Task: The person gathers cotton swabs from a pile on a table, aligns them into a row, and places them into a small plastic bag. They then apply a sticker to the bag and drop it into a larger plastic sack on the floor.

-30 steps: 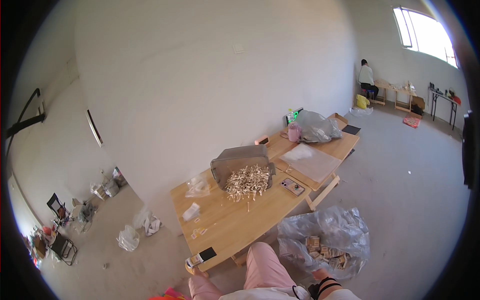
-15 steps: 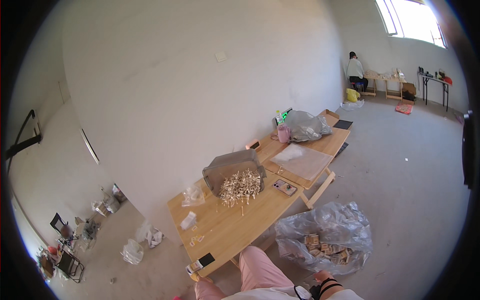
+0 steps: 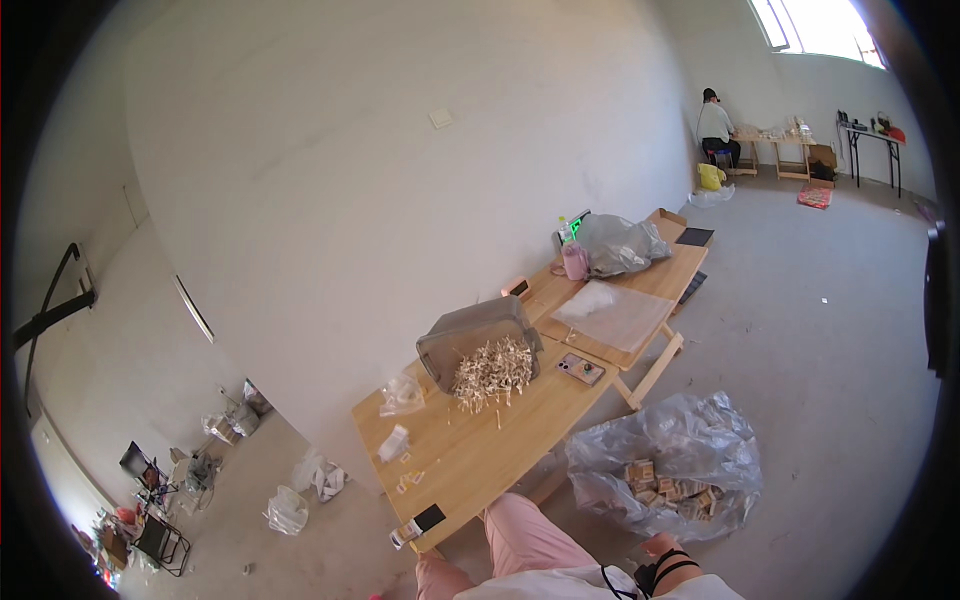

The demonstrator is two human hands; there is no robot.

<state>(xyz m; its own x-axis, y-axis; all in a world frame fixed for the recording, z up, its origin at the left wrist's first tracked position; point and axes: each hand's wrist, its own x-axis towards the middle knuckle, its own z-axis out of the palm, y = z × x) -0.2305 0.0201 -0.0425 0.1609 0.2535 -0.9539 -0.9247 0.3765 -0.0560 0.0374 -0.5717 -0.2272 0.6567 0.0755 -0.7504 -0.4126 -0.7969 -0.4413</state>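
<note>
My right hand (image 3: 660, 547) is low in the view, with black straps round the wrist, beside a large clear plastic bag (image 3: 705, 430) on the floor. Its fingers are too small and partly hidden to read. Several small tan packs (image 3: 650, 485) lie in the bag. My left hand is out of sight. On the wooden table (image 3: 470, 455) before my knees, a grey translucent bin (image 3: 465, 330) lies on its side. Out of it spills a heap of short pale sticks (image 3: 495, 372) that look like cotton swabs.
A patterned phone (image 3: 580, 369), a crumpled clear bag (image 3: 402, 395) and small yellow-edged pieces (image 3: 410, 482) lie on the table. The adjoining table carries a grey plastic bag (image 3: 625, 243) and a pink cup (image 3: 576, 263). A person (image 3: 715, 125) sits at a far table.
The near table, bin and floor bag now appear slightly further right in the view, as the view has shifted. My right hand stays beside the bag; nothing was visibly picked up.
</note>
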